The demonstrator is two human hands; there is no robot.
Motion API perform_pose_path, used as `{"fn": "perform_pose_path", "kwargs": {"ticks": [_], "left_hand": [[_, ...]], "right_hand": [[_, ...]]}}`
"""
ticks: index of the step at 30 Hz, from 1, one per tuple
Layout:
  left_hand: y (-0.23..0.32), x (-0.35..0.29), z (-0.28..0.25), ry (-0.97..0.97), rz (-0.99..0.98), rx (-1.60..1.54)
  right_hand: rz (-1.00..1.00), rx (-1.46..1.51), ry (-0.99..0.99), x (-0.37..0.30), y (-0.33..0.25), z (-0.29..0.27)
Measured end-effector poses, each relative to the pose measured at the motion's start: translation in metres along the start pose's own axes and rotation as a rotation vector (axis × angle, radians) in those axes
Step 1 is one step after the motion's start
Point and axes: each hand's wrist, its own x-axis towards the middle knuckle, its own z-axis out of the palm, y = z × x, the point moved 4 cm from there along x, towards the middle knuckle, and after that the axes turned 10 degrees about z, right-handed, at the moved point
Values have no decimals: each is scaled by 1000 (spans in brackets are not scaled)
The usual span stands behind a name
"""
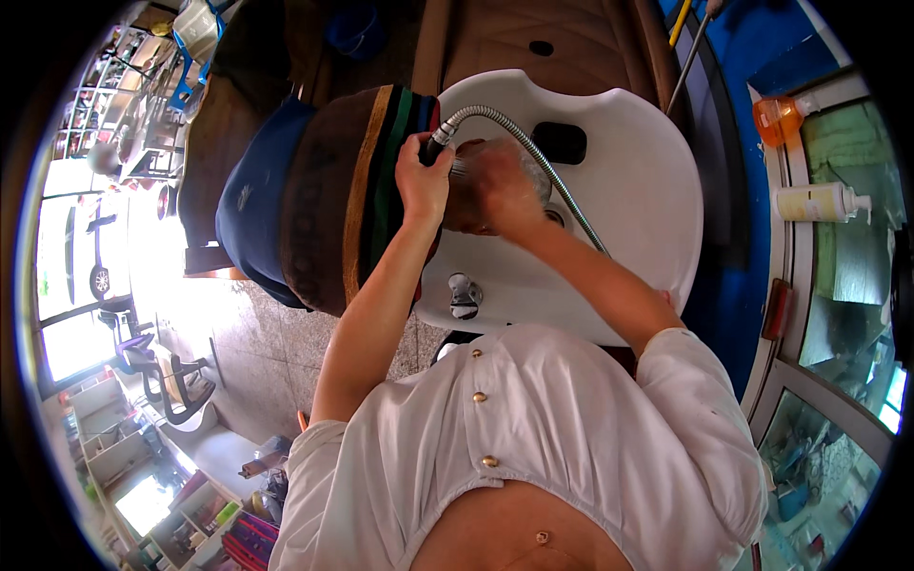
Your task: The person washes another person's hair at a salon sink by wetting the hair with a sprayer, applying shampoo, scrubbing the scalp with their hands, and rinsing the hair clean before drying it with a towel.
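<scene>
Head (464, 211) lies in the basin (652, 214), toward its left rim. Left hand (425, 183), at that rim: fingers curled closed round the sprayer (431, 149). Right hand (506, 187), over the basin, blurred at the head; finger spread cannot be told. Judged mid-work: head not yet out; remainder unclear.

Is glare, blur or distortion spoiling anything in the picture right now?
In the head view, the right hand is smeared, apparently by motion; the left hand looks fairly crisp; glare washes out the windows at left; fisheye distortion bends edges toward the rim; the corners are black.
</scene>
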Motion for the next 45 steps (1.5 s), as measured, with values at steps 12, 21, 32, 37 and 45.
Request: {"fn": "perform_pose_path", "kwargs": {"ticks": [12, 21, 32, 37, 45], "left_hand": [[11, 1, 11, -25, 106, 139], [-4, 17, 34, 7, 16, 101], [0, 14, 38, 90, 89, 128], [-11, 10, 26, 159, 158, 196], [-9, 12, 34, 158, 144, 155]], "right_hand": [[180, 67, -790, 64, 24, 34], [197, 191, -951, 81, 71, 54], [128, 880, -1164, 98, 80, 71], [-98, 994, -1203, 98, 58, 62], [84, 882, -1160, 82, 72, 88]]}}
